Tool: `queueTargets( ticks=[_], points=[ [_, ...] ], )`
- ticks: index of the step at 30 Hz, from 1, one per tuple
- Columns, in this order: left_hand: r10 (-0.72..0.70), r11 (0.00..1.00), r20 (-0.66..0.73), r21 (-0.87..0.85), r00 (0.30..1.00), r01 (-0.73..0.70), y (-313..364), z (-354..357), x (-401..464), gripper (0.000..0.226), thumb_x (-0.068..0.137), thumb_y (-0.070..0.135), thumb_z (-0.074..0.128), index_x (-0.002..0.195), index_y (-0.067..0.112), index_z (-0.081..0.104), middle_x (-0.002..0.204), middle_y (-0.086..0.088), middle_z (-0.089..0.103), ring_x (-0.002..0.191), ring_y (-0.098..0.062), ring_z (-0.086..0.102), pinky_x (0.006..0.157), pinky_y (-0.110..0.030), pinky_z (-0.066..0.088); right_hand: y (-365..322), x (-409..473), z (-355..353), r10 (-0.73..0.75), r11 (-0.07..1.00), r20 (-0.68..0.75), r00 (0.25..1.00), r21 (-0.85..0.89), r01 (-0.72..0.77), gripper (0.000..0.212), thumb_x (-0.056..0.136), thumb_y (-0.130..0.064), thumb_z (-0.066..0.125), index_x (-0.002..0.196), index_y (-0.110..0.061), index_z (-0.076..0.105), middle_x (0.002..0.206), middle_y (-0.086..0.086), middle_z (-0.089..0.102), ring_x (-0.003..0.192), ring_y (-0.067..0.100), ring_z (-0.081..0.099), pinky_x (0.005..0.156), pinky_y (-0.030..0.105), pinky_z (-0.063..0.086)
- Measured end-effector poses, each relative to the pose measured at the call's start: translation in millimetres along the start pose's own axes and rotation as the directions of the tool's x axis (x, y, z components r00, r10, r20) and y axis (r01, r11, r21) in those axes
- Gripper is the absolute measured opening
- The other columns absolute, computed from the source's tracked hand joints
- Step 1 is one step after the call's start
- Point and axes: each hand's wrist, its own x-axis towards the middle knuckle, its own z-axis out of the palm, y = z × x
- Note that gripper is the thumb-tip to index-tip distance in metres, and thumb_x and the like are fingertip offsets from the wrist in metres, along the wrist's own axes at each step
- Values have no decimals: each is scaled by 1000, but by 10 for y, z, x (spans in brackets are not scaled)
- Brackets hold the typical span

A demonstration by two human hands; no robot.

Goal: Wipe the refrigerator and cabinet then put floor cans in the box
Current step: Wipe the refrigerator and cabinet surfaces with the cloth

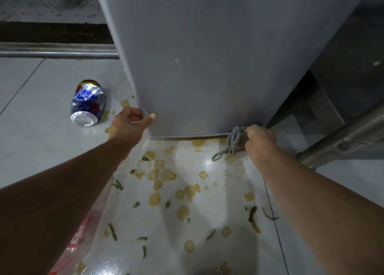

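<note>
The grey refrigerator (207, 56) fills the upper middle of the view, its door reaching almost to the floor. My left hand (129, 126) grips the door's lower left corner, thumb on the front face. My right hand (259, 140) is closed around a bunched grey cloth (234, 139), pressing it against the door's lower right corner, with a loop of cloth trailing onto the floor. A crushed blue, silver and red can (87, 103) lies on its side on the tiles, left of the refrigerator and apart from both hands.
Yellowish spill patches (162, 175) and green vegetable scraps (113, 232) cover the white floor tiles below the door. A clear plastic bag with red print (83, 237) lies at the lower left. A metal table leg (340, 137) slants at the right. A metal rail (56, 53) runs along the left.
</note>
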Motion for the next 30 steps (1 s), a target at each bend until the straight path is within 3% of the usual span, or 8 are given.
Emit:
queueTargets(
  ticks=[1, 3, 5, 7, 8, 13, 18, 30],
  points=[
    [1, 1000, 5, 5, 1000, -1, -5, 0, -1, 35, 74, 46, 71, 91, 19, 57, 78, 9, 60, 66, -8, 53, 52, -22, 38, -23, 0, 1, 53, 997, -45, 998, -56, -56, 43, 100, -20, 40, 138, 0, 42, 144, 15, 43, 134, 28, 39, 104, 22, 40],
    [2, 1000, 10, 11, 1000, -2, -2, 11, -6, 34, 75, 45, 70, 93, 19, 57, 79, 8, 61, 68, -9, 54, 52, -22, 38, -44, 18, -22, 83, 995, -80, 993, -42, -87, 41, 99, -19, 40, 135, 1, 45, 141, 16, 46, 130, 30, 43, 108, 36, 36],
    [0, 1000, 4, 11, 1000, 0, 10, 20, -16, 35, 76, 45, 70, 94, 18, 57, 79, 7, 61, 68, -9, 55, 52, -22, 38, -43, 11, -1, 89, 993, -73, 993, 85, -82, 41, 99, -17, 39, 135, 2, 42, 140, 16, 45, 128, 30, 44, 100, 25, 42],
    [-4, 1000, 2, 9, 1000, 4, 17, 28, -26, 36, 76, 45, 70, 95, 17, 57, 79, 7, 61, 67, -10, 54, 52, -22, 39, 20, 40, 22, 57, 974, -51, 997, 224, -44, 41, 97, -14, 44, 136, 0, 42, 139, 17, 47, 126, 28, 47, 69, 10, 46],
    [-6, 1000, 2, 12, 1000, 6, 16, 31, -31, 36, 76, 45, 70, 95, 17, 57, 80, 6, 61, 67, -10, 54, 53, -22, 39, 39, 23, 30, 64, 948, -45, 997, 315, -47, 42, 95, -13, 48, 135, -1, 44, 137, 17, 49, 124, 29, 50, 61, 14, 44],
    [4, 1000, -5, 30, 1000, -3, 21, 28, -25, 36, 75, 46, 70, 93, 17, 57, 80, 6, 61, 67, -9, 54, 52, -22, 39, 66, -14, 73, 150, 961, -290, 945, 265, -71, 43, 98, -27, 42, 127, 5, 44, 133, 26, 45, 120, 40, 48, 98, 43, 43],
    [0, 1000, 3, 29, 1000, 0, 21, 26, -23, 35, 76, 45, 70, 95, 19, 58, 86, 6, 64, 73, -8, 57, 53, -21, 40, 93, -17, 94, 177, 912, -357, 917, 410, -17, 41, 98, -26, 41, 126, 5, 38, 133, 27, 45, 117, 44, 49, 96, 48, 44],
    [13, 998, 28, 68, 1000, -15, 19, -2, -8, 37, 75, 48, 69, 93, 18, 57, 94, -2, 66, 78, -16, 58, 54, -24, 41, 136, -78, 84, 28, 943, -439, 898, 309, 122, 37, 97, -16, 45, 129, -1, 32, 129, 27, 47, 111, 45, 52, 93, 53, 46]
  ],
)
